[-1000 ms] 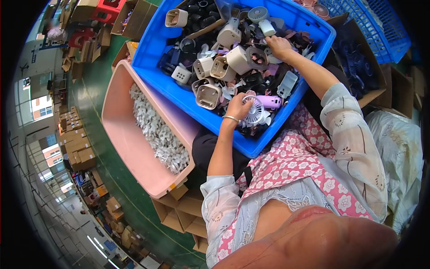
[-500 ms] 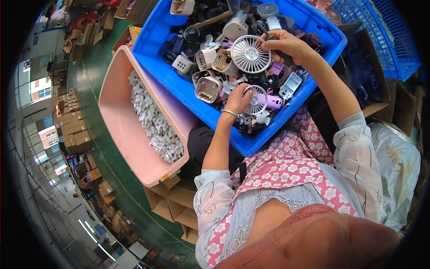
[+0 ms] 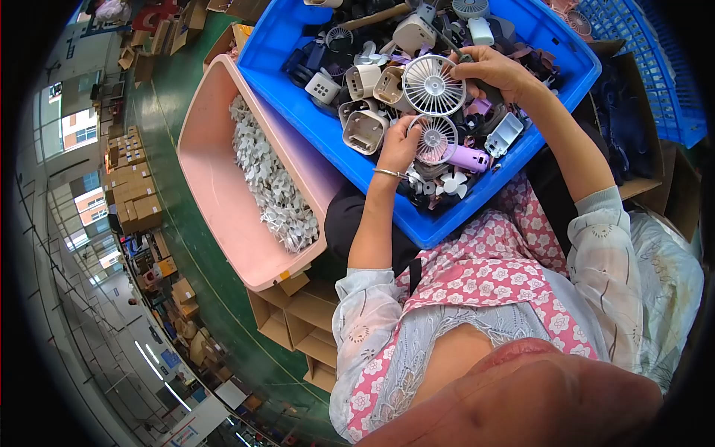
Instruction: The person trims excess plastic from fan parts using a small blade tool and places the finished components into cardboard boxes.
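My left hand [image 3: 400, 147] grips the rim of a small round fan grille [image 3: 436, 140], which is joined to a purple fan body [image 3: 468, 159]. Above it, my right hand [image 3: 495, 72] has its fingers closed at the edge of a larger white fan grille [image 3: 433, 85]; a dark thin thing shows at the fingertips. The two grilles nearly meet or overlap. Both hands are over a blue bin [image 3: 339, 160] of mixed fan parts. Beige housings [image 3: 364, 131] lie left of my left hand, and a pale open case [image 3: 504, 134] lies right of the purple body.
Left of the blue bin stands a pink tub [image 3: 217, 164] with many white fan blades [image 3: 269, 179]. A blue basket [image 3: 674, 97] and a cardboard box [image 3: 642, 182] are at the right. Cardboard compartments [image 3: 313, 328] sit below the tub, and a white sack [image 3: 666, 279] is at the lower right.
My right hand has moved from the bin's upper right towards my left hand, bringing the larger white grille. My left hand keeps the small grille. The whole view has shifted slightly.
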`<move>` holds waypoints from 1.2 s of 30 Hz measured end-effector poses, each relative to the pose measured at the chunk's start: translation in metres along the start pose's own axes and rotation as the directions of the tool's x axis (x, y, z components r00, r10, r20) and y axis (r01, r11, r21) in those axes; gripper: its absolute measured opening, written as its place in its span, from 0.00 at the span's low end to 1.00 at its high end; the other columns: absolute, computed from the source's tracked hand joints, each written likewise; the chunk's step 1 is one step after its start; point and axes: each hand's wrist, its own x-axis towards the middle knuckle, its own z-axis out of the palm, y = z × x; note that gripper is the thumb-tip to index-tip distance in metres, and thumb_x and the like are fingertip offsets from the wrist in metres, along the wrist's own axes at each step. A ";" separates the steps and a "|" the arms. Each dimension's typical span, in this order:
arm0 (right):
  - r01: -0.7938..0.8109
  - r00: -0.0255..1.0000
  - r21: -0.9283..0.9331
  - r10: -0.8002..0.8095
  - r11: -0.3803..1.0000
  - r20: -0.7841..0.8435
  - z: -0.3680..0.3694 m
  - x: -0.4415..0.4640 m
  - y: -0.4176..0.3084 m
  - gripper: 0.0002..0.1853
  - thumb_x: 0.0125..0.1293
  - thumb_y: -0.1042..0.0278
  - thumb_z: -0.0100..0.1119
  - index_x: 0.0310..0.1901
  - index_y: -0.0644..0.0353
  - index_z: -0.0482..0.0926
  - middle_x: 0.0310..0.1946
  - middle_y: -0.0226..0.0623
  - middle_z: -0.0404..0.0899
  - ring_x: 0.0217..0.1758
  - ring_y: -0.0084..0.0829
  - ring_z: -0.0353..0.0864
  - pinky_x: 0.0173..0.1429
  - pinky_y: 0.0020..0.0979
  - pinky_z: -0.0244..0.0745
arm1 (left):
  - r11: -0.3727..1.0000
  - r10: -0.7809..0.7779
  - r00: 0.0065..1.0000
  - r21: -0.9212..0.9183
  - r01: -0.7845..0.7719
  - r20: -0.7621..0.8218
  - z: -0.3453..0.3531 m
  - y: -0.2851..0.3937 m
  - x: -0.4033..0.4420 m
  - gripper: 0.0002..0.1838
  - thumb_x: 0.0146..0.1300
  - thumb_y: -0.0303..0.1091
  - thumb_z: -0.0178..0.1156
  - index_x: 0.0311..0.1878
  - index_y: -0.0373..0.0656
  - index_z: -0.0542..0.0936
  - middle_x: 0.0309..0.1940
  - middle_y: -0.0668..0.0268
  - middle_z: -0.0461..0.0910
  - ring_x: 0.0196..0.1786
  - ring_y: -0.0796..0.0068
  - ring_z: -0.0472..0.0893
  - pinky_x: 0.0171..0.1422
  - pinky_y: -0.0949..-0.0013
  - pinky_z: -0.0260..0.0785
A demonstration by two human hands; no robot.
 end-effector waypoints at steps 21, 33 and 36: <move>-0.158 0.974 0.123 0.134 0.980 0.180 0.002 0.012 0.001 0.12 0.54 0.74 0.57 0.41 0.63 0.73 0.21 0.32 0.76 0.11 0.16 0.70 0.15 0.16 0.66 | 0.870 0.077 0.993 0.480 -0.110 0.088 -0.001 -0.001 -0.009 0.10 0.62 0.30 0.50 0.42 0.35 0.76 0.30 0.69 0.77 0.31 0.83 0.74 0.37 0.76 0.68; -0.131 0.987 0.118 0.119 0.984 0.108 0.004 0.013 0.001 0.11 0.55 0.75 0.56 0.41 0.62 0.71 0.22 0.32 0.75 0.13 0.18 0.71 0.18 0.19 0.68 | 0.476 -0.020 0.989 0.871 -0.117 0.145 0.002 -0.007 -0.022 0.08 0.56 0.32 0.52 0.34 0.38 0.75 0.33 0.47 0.78 0.41 0.46 0.77 0.47 0.50 0.68; -0.117 0.991 0.075 0.111 0.990 0.072 0.002 0.016 0.008 0.10 0.55 0.71 0.57 0.40 0.59 0.75 0.15 0.31 0.73 0.11 0.18 0.69 0.13 0.20 0.65 | 0.435 -0.001 1.000 0.900 -0.026 0.029 0.000 -0.009 -0.020 0.09 0.55 0.33 0.55 0.34 0.37 0.77 0.31 0.47 0.78 0.38 0.46 0.77 0.45 0.53 0.68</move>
